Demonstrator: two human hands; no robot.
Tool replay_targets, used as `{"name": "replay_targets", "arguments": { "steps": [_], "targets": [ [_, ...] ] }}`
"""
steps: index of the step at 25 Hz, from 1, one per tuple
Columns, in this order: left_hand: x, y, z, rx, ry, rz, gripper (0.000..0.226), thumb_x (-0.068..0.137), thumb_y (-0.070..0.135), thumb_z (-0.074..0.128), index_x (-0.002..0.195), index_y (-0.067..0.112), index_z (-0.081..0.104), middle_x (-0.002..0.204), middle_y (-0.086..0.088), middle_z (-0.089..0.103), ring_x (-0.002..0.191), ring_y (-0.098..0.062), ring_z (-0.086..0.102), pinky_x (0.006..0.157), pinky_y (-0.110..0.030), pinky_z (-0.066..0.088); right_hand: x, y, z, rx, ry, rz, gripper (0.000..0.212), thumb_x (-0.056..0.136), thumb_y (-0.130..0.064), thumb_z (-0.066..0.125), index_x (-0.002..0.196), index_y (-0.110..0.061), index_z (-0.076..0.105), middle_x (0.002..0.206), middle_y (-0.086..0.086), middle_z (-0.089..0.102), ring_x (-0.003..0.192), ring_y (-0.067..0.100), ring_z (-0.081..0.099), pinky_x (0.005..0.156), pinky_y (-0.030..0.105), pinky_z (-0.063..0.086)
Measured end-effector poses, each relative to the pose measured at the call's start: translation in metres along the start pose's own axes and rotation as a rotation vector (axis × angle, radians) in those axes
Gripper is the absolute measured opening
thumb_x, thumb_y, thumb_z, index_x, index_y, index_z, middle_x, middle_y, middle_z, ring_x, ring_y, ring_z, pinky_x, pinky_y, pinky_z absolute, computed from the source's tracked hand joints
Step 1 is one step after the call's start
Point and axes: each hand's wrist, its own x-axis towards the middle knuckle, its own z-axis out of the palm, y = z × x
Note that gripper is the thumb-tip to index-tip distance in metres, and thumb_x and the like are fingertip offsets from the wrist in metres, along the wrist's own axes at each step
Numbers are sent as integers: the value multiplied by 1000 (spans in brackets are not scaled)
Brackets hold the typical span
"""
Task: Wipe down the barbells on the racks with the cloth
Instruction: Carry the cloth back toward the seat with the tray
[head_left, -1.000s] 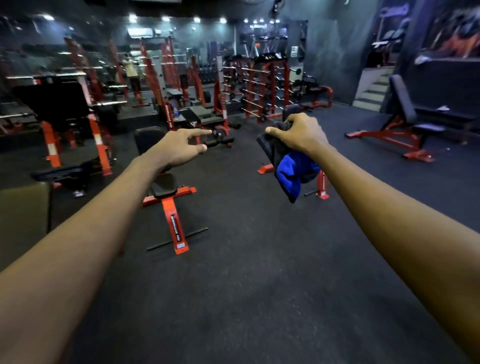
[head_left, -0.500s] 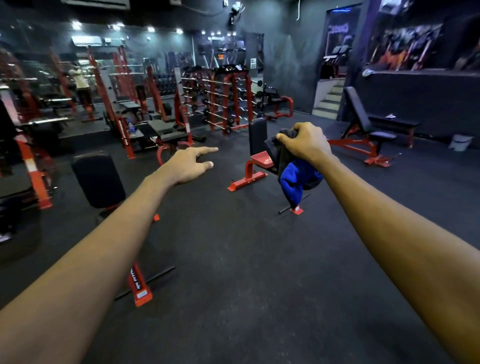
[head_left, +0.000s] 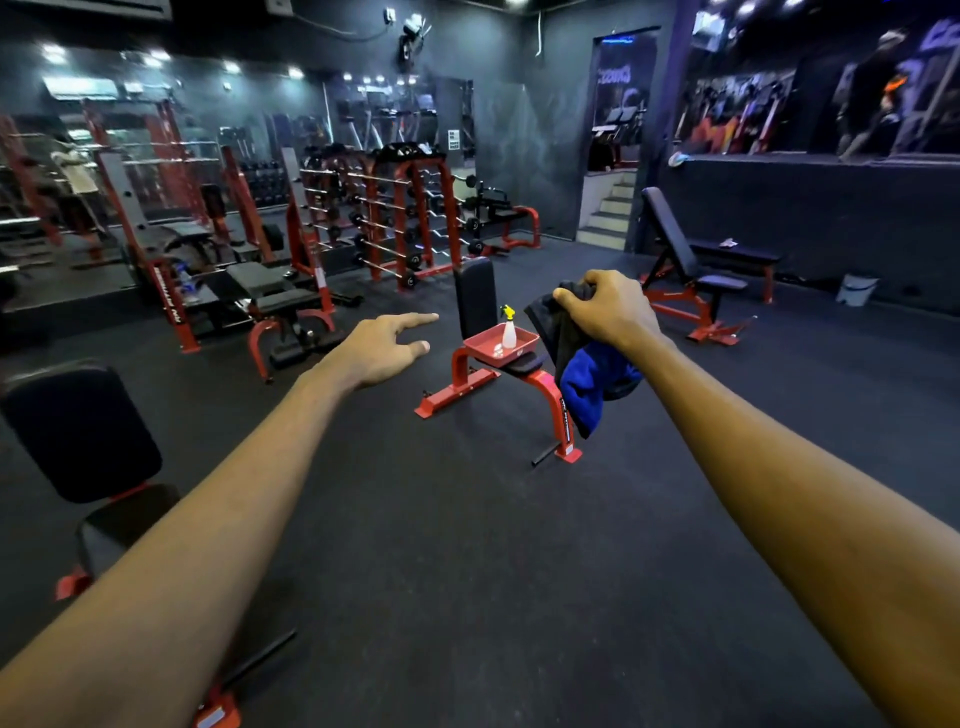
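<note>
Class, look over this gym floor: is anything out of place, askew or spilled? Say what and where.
A red tray holding a spray bottle sits on the seat of the upright bench mid-floor, an odd spot for cleaning gear. A white bucket stands on the floor by the right wall. No spill shows.

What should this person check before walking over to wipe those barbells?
1. Cloth in right hand: ok, gripped.
2. Left hand free: ok, open and holding nothing.
3. Barbell rack within reach: not ok, it stands far across the floor.
4. Spray bottle taken along: not ok, it stands in the red tray on the bench.
5. Cloth damp enough: cannot tell.
</note>
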Motion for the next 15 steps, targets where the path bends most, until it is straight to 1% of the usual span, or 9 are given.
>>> {"name": "replay_targets", "arguments": {
  "steps": [3, 5, 7, 9, 12, 15],
  "targets": [
    [76, -23, 0, 2, -8, 11, 48, 97, 38, 56, 143, 49, 45, 155, -1, 42, 142, -25, 39, 116, -43, 32, 64, 7, 32, 0, 2, 13, 37, 95, -50, 63, 78, -18, 56, 81, 2, 60, 83, 27, 60, 69, 35, 42],
    [128, -38, -3, -6, -13, 13, 48, 97, 38, 56, 143, 48, 46, 155, -1, 43, 141, -25, 40, 116, -42, 33, 107, 8, 51, 4, 6, 14, 36, 95, -50, 63, 78, -19, 56, 74, -2, 57, 80, 25, 59, 69, 35, 42],
    [175, -51, -6, -12, -11, 23, 48, 97, 37, 56, 144, 47, 46, 155, -1, 42, 141, -24, 40, 116, -40, 32, 145, 11, 68, 19, 19, 10, 38, 95, -50, 63, 80, -16, 59, 73, -5, 56, 78, 24, 59, 68, 37, 46],
    [225, -62, -4, -18, -15, 35, 48, 98, 37, 56, 144, 46, 45, 155, -3, 42, 142, -25, 39, 115, -40, 31, 188, 18, 89, 35, 29, 1, 40, 95, -50, 63, 83, -12, 62, 73, -3, 58, 77, 24, 60, 69, 38, 50],
    [297, -77, 10, 3, -37, 44, 49, 98, 37, 56, 144, 47, 45, 155, -4, 41, 142, -25, 39, 116, -41, 32, 251, 38, 123, 29, 20, 8, 38, 95, -49, 64, 80, -14, 59, 71, -6, 56, 76, 22, 59, 67, 33, 42],
    [368, -93, 19, 19, -32, 29, 48, 97, 39, 56, 143, 49, 45, 156, -4, 41, 141, -25, 40, 114, -40, 33, 317, 62, 155, 27, -8, 7, 34, 96, -48, 64, 82, -17, 60, 73, -6, 57, 78, 21, 59, 68, 32, 43]
  ]
}}
